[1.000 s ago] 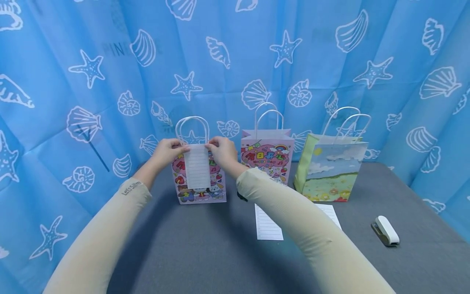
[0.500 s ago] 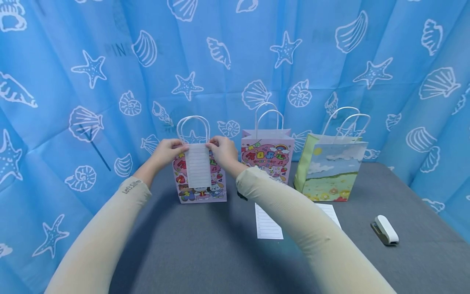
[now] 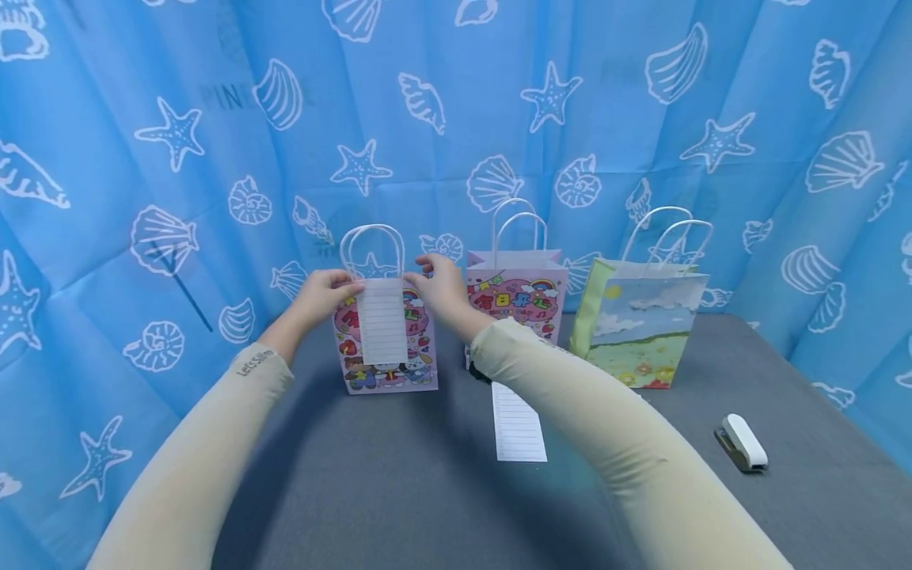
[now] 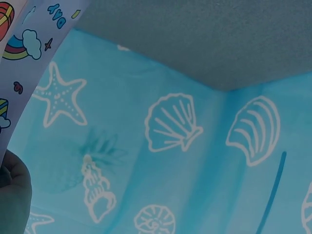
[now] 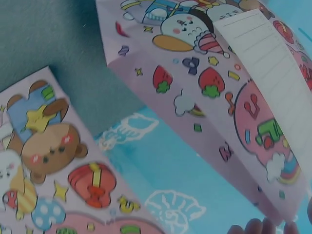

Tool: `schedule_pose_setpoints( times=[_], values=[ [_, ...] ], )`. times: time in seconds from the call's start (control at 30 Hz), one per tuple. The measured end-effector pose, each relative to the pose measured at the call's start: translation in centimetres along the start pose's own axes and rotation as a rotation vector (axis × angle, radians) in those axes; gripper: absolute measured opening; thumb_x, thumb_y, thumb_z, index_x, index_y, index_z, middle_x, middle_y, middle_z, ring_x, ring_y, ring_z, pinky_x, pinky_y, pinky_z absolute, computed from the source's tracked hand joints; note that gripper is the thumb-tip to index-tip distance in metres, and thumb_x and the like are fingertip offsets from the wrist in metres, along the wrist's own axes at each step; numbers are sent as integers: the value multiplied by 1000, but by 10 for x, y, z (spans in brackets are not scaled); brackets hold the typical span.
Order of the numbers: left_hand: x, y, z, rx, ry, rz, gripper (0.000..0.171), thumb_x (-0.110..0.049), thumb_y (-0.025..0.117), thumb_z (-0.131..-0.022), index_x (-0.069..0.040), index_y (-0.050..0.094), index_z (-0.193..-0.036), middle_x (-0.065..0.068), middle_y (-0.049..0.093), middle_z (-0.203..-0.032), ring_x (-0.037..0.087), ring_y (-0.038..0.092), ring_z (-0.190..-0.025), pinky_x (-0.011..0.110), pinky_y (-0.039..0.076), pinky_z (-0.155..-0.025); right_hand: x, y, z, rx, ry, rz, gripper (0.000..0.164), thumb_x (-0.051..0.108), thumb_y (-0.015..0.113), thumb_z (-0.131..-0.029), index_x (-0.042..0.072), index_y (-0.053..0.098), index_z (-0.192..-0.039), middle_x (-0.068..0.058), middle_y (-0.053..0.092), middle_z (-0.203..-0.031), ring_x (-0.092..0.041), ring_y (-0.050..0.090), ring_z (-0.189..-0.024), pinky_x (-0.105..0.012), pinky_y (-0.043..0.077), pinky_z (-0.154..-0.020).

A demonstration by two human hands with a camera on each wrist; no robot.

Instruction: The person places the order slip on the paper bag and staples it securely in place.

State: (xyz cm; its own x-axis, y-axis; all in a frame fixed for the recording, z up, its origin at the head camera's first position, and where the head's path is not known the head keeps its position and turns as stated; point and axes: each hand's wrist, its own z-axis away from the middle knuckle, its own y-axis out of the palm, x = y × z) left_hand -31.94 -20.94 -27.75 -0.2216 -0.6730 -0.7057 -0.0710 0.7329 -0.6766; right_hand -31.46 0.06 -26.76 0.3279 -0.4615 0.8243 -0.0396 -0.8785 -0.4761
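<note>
A lined white paper slip point(image 3: 382, 323) hangs flat against the front of the left pink cartoon gift bag point(image 3: 422, 348), its top at the bag's rim below the white rope handles. My left hand point(image 3: 319, 294) pinches the slip's upper left corner together with the bag's edge; in the left wrist view its curled finger point(image 4: 17, 190) shows at the bag's side. My right hand point(image 3: 445, 291) is beside the slip's upper right corner, thumb close to the rim and fingers lifted apart from it. In the right wrist view, fingertips point(image 5: 256, 226) appear by the bag's top edge.
A second pink gift bag point(image 3: 516, 297) stands right of my right hand, and a landscape-print bag point(image 3: 644, 324) farther right. Another lined slip point(image 3: 518, 427) lies on the grey table point(image 3: 399, 491), partly under my right forearm. A white stapler point(image 3: 742, 442) lies at the right.
My right hand's fingers have loosened from the slip's upper right corner and moved slightly right and up. The left hand keeps its pinch; slip and bag stay in place.
</note>
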Motion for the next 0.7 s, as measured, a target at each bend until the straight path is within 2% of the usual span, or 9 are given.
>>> schedule_pose_setpoints(
  times=[0.17, 0.37, 0.7],
  values=[
    [1, 0, -1, 3, 2, -8, 34, -25, 56, -101, 6, 63, -113, 22, 66, -103, 27, 62, -86, 33, 49, -74, 5, -19, 8, 0, -58, 4, 35, 20, 64, -95, 2, 59, -126, -16, 57, -121, -26, 57, -104, -35, 50, -84],
    [2, 1, -1, 0, 3, 5, 34, -25, 55, -101, 6, 64, -113, 22, 66, -104, 27, 62, -86, 32, 49, -73, 12, -45, 18, -17, -116, -30, 31, 18, 64, -96, 0, 61, -120, -14, 59, -113, -26, 57, -99, -35, 50, -80],
    [1, 1, -1, -13, 28, -3, 30, -22, 55, -101, 5, 65, -106, 19, 66, -96, 24, 58, -79, 31, 46, -69, 9, -89, 37, -31, -144, -74, 29, 15, 64, -96, -2, 60, -119, -14, 59, -108, -28, 58, -95, -33, 49, -75]
  ],
)
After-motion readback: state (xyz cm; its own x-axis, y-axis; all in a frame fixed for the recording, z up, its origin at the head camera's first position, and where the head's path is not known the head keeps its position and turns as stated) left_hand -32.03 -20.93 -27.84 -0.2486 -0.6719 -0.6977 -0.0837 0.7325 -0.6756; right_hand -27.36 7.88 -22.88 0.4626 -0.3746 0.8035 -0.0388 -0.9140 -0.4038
